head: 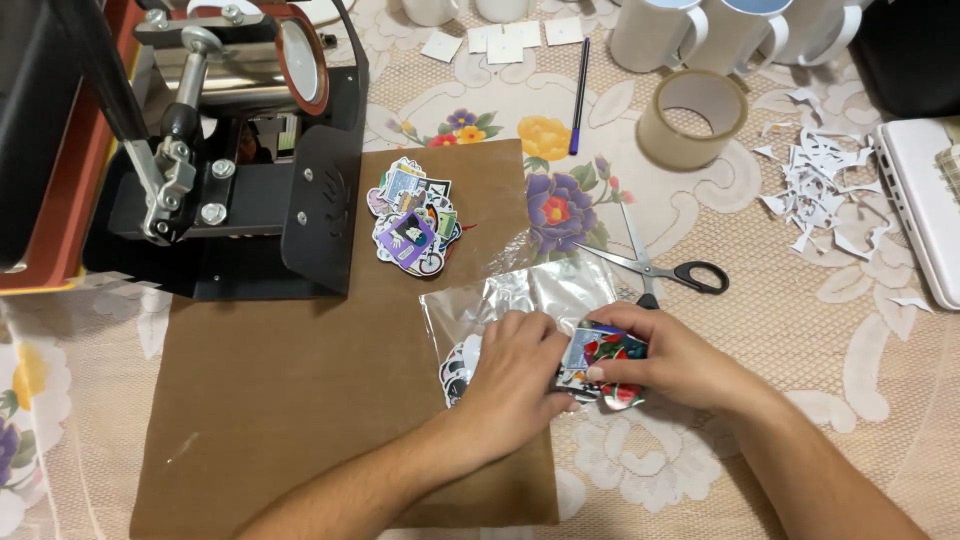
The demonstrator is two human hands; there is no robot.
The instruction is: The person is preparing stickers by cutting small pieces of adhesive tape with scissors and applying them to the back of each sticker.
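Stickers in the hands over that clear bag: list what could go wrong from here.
1. The small stack of stickers pinched between the left hand and right hand could slip and scatter.
2. The open scissors lie close beyond the right hand; a reach could catch the blades.

Free room: near-left brown mat (260, 400) is bare. Far left blocked by black press machine (200, 150). Sticker pile (412, 228) sits mid-mat. Scissors (660, 268), tape roll (692, 118), mugs (700, 35) and paper scraps (820, 195) crowd far right.
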